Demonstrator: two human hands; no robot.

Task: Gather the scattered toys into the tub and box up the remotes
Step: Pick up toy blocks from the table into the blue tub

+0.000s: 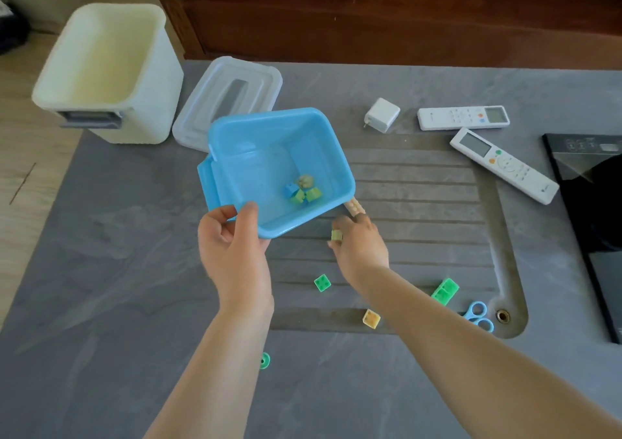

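So my left hand [232,240] has the blue tub [276,169] by its near rim, thumb hooked over the edge and fingers curled underneath, and the tub's tipped up toward me off the grey table [101,270]. Right hand [360,247] is just off the tub's 5 o'clock corner, fingers curled around a pale green brick [336,235], and there's a tan studded piece [353,208] poking out past the fingertips too, can't tell if I'm actually gripping that one or it's just lying under the tub edge. Inside the tub, down in the low corner, a few bricks [304,188] are bunched together, blue, green and something yellowish. Still loose on the grooved part of the table: a small green brick [322,283] at about 7 o'clock from my right hand, a yellow brick [371,318] at 6, a bigger green brick [445,291] at 4, and a little green ring thing [265,360] way down near my left forearm. Blue scissors [478,316] sit just beside that bigger green one. Both white remotes [463,117] [503,164] are up at 1 to 2 o'clock, close together but not touching, with a white charger [382,114] just left of them. Clear lid [232,99] lies behind the tub at 11, and the white bin [107,72] stands past that at 10
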